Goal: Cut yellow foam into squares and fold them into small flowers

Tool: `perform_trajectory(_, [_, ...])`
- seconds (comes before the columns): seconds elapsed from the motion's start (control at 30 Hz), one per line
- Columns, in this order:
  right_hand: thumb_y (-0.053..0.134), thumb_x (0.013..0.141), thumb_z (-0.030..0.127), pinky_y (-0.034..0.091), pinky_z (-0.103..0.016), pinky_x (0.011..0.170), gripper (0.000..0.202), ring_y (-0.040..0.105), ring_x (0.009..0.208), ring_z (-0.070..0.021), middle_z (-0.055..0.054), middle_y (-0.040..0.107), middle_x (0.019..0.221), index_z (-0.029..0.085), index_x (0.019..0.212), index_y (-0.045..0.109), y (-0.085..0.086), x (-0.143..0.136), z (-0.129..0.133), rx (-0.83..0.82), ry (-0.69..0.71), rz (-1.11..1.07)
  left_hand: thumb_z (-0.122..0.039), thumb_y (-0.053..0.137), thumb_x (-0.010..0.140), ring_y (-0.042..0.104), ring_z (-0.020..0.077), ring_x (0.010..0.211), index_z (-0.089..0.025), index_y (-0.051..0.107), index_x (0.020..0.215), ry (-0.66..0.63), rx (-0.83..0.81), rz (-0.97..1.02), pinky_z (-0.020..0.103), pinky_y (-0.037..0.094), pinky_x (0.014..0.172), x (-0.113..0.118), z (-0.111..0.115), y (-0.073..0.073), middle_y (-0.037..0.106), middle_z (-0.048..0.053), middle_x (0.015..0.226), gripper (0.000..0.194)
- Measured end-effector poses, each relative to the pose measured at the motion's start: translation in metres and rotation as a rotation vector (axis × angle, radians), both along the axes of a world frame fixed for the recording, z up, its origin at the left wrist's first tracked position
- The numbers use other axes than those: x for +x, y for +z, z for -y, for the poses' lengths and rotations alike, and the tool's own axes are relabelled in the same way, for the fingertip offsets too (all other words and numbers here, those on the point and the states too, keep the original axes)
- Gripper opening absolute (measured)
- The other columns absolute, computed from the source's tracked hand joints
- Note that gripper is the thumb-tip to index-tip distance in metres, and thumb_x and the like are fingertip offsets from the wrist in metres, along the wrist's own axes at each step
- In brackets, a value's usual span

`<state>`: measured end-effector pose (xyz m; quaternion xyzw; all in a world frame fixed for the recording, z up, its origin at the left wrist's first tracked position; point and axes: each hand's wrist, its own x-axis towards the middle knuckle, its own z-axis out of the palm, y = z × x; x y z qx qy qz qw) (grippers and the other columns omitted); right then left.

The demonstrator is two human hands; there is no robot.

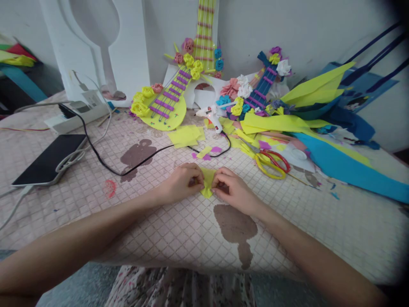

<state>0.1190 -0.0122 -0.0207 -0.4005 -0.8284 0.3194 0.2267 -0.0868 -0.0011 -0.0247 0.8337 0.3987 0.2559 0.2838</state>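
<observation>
A small piece of yellow crepe paper is held between both hands, just above the quilted table cover. My left hand pinches its left edge, thumb and fingers pressed together. On the opposite edge, my right hand grips the paper in the same kind of pinch. The paper looks gathered and creased at its lower part. Beyond the hands lie yellow paper squares and a white glue gun with a black cord. Scissors with red and yellow handles rest to the right of my right hand.
Guitar-shaped crafts with paper flowers, one of them yellow and one blue, lean at the back. Blue crepe paper spreads on the right. A tablet-like device and a power strip with cables occupy the left.
</observation>
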Motion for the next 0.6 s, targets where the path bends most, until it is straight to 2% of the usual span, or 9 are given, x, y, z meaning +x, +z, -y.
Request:
perform_trajectory(0.2, [0.055, 0.080, 0.014, 0.043, -0.026, 0.065, 0.008, 0.050, 0.073, -0.0128, -0.001, 0.048, 0.085, 0.019, 0.075, 0.051, -0.0043, -0.0024, 0.0006, 0.028, -0.051, -0.011, -0.012, 0.057, 0.072, 0.053, 0.0139, 0.072, -0.015, 0.061, 0.071, 0.050, 0.014, -0.011, 0.026, 0.043, 0.067, 0.0040, 0.0019, 0.0000, 0.058, 0.003, 0.075, 0.005])
perform_trajectory(0.6, [0.056, 0.078, 0.011, 0.042, -0.027, 0.066, 0.011, 0.049, 0.074, -0.0131, -0.001, 0.047, 0.084, 0.019, 0.074, 0.050, -0.0009, -0.0072, 0.0043, 0.058, -0.093, 0.027, -0.011, 0.058, 0.071, 0.053, 0.0150, 0.075, -0.015, 0.061, 0.069, 0.086, 0.015, -0.050, 0.028, 0.042, 0.069, 0.0068, 0.0046, 0.0013, 0.059, 0.004, 0.076, 0.005])
